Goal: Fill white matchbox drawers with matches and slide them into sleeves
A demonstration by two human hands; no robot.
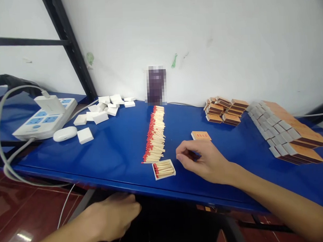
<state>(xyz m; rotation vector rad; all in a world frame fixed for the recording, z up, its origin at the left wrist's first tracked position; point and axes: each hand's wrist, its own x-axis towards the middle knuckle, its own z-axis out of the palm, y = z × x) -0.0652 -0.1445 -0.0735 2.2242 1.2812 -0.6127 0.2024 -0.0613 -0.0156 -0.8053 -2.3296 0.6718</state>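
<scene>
My right hand (206, 160) hovers over the blue table, thumb and fingertips drawn together in a pinch, with nothing visible between them. To its left lies a small white matchbox tray (164, 169), filled with red-tipped matches. Behind the tray, a long row of loose matches (155, 137) runs toward the wall, heads mostly to the left. A closed orange-topped matchbox (201, 135) is just beyond my right hand. My left hand (113, 214) is curled closed in front of the table edge, below the tabletop; its palm and whatever it may hold are hidden.
White tray-like boxes (100, 108) lie loosely at the back left, near a power strip (45, 119) with cables and a white oval case (65, 133). Stacked matchboxes (225, 110) stand back right; grey-ended matchbox sleeves (287, 131) fill the far right. A blurred dark object leans on the wall.
</scene>
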